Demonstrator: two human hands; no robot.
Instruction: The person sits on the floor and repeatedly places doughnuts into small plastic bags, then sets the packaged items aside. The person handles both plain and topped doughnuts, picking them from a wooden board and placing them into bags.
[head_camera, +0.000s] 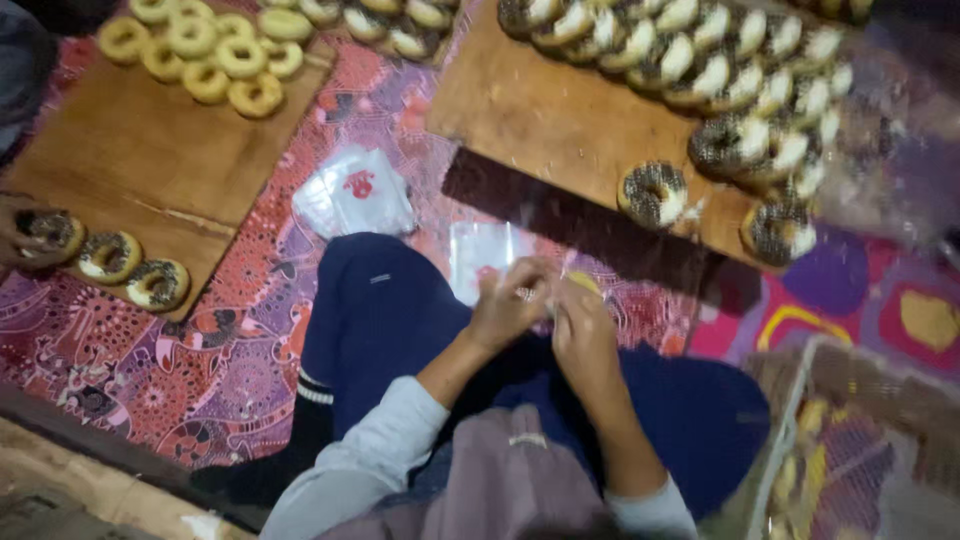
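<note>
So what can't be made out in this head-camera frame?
- What the left hand and right hand pinch: small and motion-blurred, mostly covered by the fingers.
- Donuts on the right board: the row is cut off by the top edge.
- Basket contents at lower right: blurred.
- Another person's hand: cut off by the left edge.

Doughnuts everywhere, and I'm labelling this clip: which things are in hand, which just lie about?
In hand:
- left hand and right hand, together on a clear plastic wrapper
- yellow piece at the fingers, too blurred to identify

Lying about:
- sprinkled doughnut alone on the wooden board
- plain doughnuts
- plastic bags on the patterned mat
</note>
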